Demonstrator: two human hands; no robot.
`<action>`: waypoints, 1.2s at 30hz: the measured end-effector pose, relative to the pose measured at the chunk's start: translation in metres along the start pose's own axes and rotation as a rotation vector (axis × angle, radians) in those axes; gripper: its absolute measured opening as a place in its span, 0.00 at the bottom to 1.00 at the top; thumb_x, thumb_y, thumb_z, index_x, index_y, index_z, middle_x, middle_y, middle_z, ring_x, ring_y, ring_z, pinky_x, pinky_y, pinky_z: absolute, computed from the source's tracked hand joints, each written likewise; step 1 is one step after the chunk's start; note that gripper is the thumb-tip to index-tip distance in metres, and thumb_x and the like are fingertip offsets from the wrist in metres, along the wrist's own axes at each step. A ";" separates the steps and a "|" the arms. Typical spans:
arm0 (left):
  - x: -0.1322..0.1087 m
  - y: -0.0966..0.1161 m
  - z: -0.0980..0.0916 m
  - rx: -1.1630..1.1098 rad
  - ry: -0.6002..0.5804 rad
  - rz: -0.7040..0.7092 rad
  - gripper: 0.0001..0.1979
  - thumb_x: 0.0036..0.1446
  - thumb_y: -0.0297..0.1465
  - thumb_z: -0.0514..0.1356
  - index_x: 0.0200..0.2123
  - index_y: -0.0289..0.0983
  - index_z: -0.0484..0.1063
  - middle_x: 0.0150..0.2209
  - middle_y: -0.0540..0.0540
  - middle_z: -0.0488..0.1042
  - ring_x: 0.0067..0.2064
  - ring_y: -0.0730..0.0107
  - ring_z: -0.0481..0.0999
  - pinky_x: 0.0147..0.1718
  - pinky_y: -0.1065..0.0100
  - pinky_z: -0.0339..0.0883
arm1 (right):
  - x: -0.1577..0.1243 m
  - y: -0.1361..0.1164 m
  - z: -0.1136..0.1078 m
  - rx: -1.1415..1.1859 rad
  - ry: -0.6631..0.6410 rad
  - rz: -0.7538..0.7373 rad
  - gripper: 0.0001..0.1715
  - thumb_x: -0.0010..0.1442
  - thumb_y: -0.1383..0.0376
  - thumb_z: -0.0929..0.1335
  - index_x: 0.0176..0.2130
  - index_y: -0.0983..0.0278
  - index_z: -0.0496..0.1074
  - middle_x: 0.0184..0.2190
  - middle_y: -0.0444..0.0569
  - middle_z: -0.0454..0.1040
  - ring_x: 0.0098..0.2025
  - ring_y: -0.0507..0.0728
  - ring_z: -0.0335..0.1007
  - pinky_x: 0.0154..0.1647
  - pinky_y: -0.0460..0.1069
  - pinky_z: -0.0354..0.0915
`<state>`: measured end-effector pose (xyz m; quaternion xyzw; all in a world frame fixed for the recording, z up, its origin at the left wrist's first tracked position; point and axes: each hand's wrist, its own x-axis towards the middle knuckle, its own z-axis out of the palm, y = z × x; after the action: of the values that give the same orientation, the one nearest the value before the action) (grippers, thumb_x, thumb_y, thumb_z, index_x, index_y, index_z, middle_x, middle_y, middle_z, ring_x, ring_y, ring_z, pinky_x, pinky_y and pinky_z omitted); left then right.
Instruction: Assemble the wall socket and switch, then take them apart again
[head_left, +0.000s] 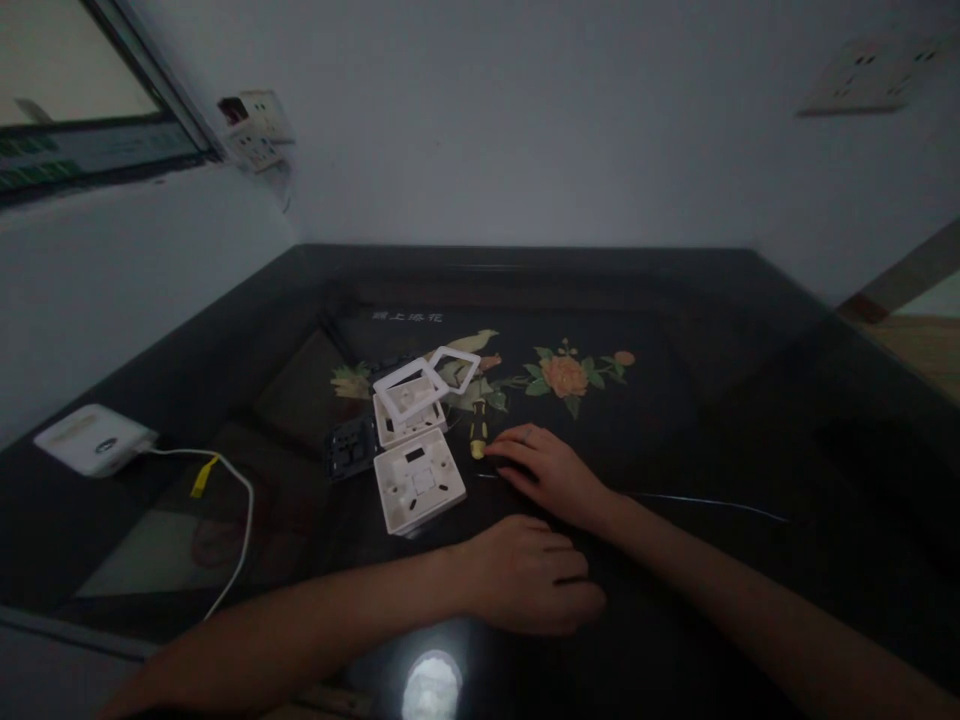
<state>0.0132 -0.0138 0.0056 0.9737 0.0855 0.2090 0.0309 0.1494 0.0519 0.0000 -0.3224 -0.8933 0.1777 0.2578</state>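
Note:
My right hand (551,472) lies on the dark tabletop with its fingers stretched out, holding nothing that I can see. Its fingertips are right beside the yellow and black handle of a screwdriver (478,432). A thin wire (712,500) runs under this hand and shows on both sides. Nearer to me, my left hand (534,578) rests palm down with the fingers curled in; what they hold, if anything, is hidden. To the left are a white wall switch box (420,482), a second white box (390,428) behind it, and two white frames (391,382) leaning or lying on top.
A black plate (350,447) lies left of the boxes. Farther left is a white charger (94,440) with a white cable (250,500) and a yellow tag (201,478). Wall sockets (262,125) are above the table's back left corner, others (870,75) at right.

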 end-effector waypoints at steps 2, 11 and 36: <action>-0.004 -0.007 0.004 -0.032 -0.025 0.049 0.07 0.62 0.35 0.59 0.36 0.39 0.76 0.25 0.54 0.76 0.26 0.73 0.72 0.24 0.69 0.63 | 0.004 -0.004 0.003 0.006 -0.020 -0.025 0.18 0.63 0.70 0.68 0.53 0.63 0.73 0.48 0.54 0.76 0.51 0.59 0.70 0.52 0.57 0.68; -0.015 -0.026 -0.012 -0.077 -0.124 0.070 0.06 0.60 0.35 0.61 0.33 0.39 0.74 0.24 0.54 0.75 0.24 0.73 0.70 0.22 0.67 0.61 | 0.006 -0.004 0.007 0.093 -0.020 -0.016 0.19 0.64 0.72 0.66 0.53 0.62 0.73 0.48 0.54 0.75 0.52 0.58 0.69 0.54 0.57 0.68; -0.013 -0.011 -0.008 -0.091 -0.180 -0.142 0.12 0.64 0.35 0.57 0.29 0.38 0.70 0.25 0.54 0.76 0.25 0.72 0.74 0.23 0.66 0.60 | -0.070 -0.037 -0.023 0.515 0.009 0.364 0.20 0.68 0.60 0.60 0.25 0.62 0.63 0.21 0.41 0.65 0.23 0.49 0.61 0.24 0.44 0.57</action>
<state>-0.0037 -0.0054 0.0063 0.9776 0.1417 0.1217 0.0975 0.1910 -0.0184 0.0125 -0.4019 -0.7454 0.4400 0.2987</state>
